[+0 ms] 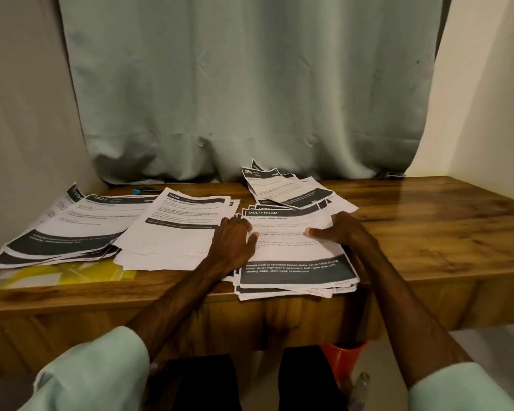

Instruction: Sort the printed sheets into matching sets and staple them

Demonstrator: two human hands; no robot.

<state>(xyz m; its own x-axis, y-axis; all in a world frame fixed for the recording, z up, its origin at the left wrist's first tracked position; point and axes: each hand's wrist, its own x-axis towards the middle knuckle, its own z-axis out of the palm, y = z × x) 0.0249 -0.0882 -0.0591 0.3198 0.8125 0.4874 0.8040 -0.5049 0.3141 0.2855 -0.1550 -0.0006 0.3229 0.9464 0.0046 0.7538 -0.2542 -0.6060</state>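
Note:
Several piles of printed sheets lie on a wooden table [428,226]. The nearest pile [297,271] is headed "MULTI-ROOM" and overhangs the front edge. My left hand [235,241] grips its left side, thumb on top of the top sheet. My right hand [343,229] grips the right side the same way. A pile headed "3406" [175,229] lies left of it, and a fanned pile headed "1623" [72,229] lies at the far left. A loose heap [288,188] sits at the back. No stapler shows.
A blue-tipped pen [143,190] lies at the back left near the curtain [250,84]. A yellow folder [72,274] sticks out under the left piles. An orange bin [343,358] stands under the table. Bare wood stretches to the right.

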